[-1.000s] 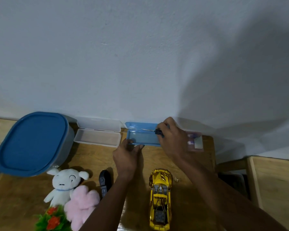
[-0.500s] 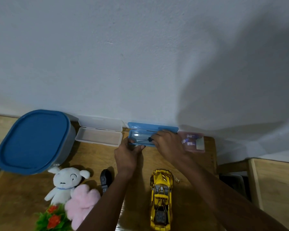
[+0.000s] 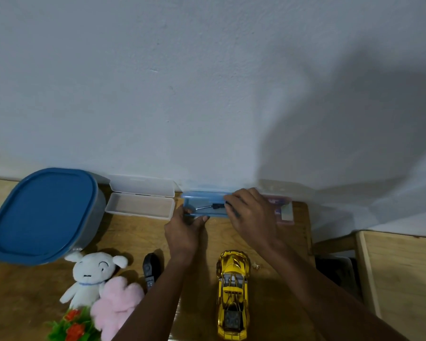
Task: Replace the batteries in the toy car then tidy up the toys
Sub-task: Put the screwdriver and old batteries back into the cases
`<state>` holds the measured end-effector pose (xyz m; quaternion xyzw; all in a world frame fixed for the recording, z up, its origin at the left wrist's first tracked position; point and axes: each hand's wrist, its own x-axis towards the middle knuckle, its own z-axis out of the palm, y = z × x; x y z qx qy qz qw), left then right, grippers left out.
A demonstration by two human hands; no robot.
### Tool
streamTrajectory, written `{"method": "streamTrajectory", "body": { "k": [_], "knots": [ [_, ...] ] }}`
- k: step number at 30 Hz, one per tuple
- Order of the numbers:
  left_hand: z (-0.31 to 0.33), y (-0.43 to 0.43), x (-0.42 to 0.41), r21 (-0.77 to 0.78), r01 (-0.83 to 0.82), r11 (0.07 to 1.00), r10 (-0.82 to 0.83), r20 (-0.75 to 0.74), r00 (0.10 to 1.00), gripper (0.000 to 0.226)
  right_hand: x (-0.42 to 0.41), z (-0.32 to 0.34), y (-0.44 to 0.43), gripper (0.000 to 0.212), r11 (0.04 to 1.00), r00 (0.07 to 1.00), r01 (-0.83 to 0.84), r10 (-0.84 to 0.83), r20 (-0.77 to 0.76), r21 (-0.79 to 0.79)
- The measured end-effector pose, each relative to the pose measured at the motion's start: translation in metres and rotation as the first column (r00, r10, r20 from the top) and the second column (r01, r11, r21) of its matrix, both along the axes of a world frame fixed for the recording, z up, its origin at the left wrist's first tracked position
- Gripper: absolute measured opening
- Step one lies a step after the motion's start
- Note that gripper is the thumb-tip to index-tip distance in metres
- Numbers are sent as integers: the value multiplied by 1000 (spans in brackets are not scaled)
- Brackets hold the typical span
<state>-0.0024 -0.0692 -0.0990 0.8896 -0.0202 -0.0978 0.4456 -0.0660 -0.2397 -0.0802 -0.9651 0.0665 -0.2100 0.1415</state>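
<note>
1. Screwdriver (image 3: 208, 207) now lies inside the blue case (image 3: 197, 198); a moment ago you held it above.
2. Your left hand (image 3: 185, 232) pinches the case's near rim. Your right hand (image 3: 251, 212) covers the handle, and I cannot tell its grip.
3. The toy car (image 3: 233, 294) sits near you on the desk (image 3: 133, 237), so tidying has probably begun.

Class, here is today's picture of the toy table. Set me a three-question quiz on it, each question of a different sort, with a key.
1. True or false: the toy car sits inside the blue case.
2. What lies in the blue case, beside the right hand? A. screwdriver B. remote C. soft toy
3. Fill in: the ____ hand holds the blue case's near edge.
Key: 1 false, it stands on the table; 2 A; 3 left hand.
</note>
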Motion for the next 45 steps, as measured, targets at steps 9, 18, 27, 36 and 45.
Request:
{"method": "streamTrajectory", "body": {
  "k": [9,18,27,36,45],
  "knots": [
    [0,1,4,-16,28,999,-28,-16,999,37,10,1,5,23,993,987,-90,79,-143,-73],
    [-1,3,14,31,57,998,-56,-43,997,30,13,-8,6,10,987,980,-162,161,-117,2],
    [-4,5,15,11,84,996,-84,-66,994,29,43,18,5,26,955,841,-238,112,-529,-176],
    [-1,2,-1,-113,-5,994,7,13,1000,45,-3,19,16,27,965,978,-103,142,-150,241],
    [0,11,-9,-94,66,993,-60,61,996,59,-4,19,19,23,968,975,62,-7,-222,242]
  ]
}}
